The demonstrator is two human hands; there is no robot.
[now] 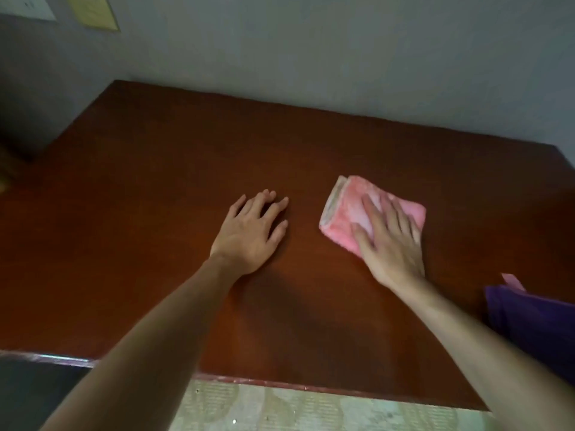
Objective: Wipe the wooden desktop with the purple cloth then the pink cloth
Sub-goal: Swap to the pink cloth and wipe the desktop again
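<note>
The wooden desktop (155, 244) is dark reddish brown and fills the middle of the head view. A folded pink cloth (348, 209) lies on it right of centre. My right hand (389, 241) presses flat on the pink cloth with straight, spread fingers. My left hand (249, 231) rests flat on the bare wood to the left of the cloth, fingers spread, holding nothing. The purple cloth (535, 331) lies bunched at the right edge of the desk, beside my right forearm, partly cut off by the frame.
A grey wall (311, 57) runs along the desk's far edge, with papers (93, 10) pinned at the upper left. The desk's near edge (280, 382) has a reddish rim; patterned floor (280, 409) shows below it. A small pink scrap (513, 281) peeks from behind the purple cloth.
</note>
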